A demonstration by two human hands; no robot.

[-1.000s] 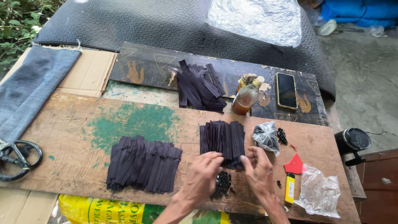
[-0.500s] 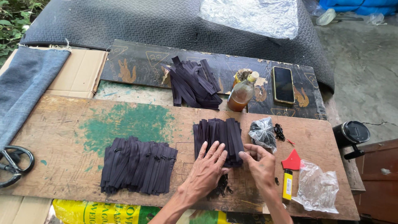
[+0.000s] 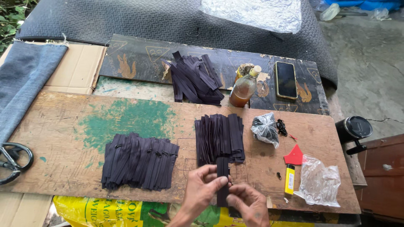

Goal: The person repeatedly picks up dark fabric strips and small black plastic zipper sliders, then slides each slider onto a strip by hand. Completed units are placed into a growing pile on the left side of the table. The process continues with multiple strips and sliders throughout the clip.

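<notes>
Both hands meet at the near edge of the board (image 3: 63,126), a little right of its middle. The left hand (image 3: 202,189) pinches a dark strip (image 3: 222,178) between thumb and fingertips, and the right hand (image 3: 248,204) pinches the same strip lower down with thumb and forefinger. The strip stands upright between them, its top end overlapping the near end of the middle pile (image 3: 219,136).

That pile is a neat row of like strips laid side by side, just beyond the hands. A wider pile (image 3: 139,162), with small pulls on its strips, lies to its left near the near edge, below a green paint patch (image 3: 126,120). A loose heap (image 3: 194,77) of strips sits past the far edge, on a dark panel (image 3: 134,56).

An amber bottle (image 3: 243,89) stands at the far edge just right of the heap, and a phone (image 3: 286,80) lies flat on the panel beside it. Towards the right end of the board lie a knotted clear bag (image 3: 265,128), small black bits (image 3: 281,126) next to it, a red scrap (image 3: 294,156), a yellow lighter (image 3: 289,178) and a crumpled clear bag (image 3: 320,180) near the near right corner. Scissors (image 3: 12,162) rest off the left end, with grey cloth (image 3: 21,84) over cardboard (image 3: 80,67) beyond them
</notes>
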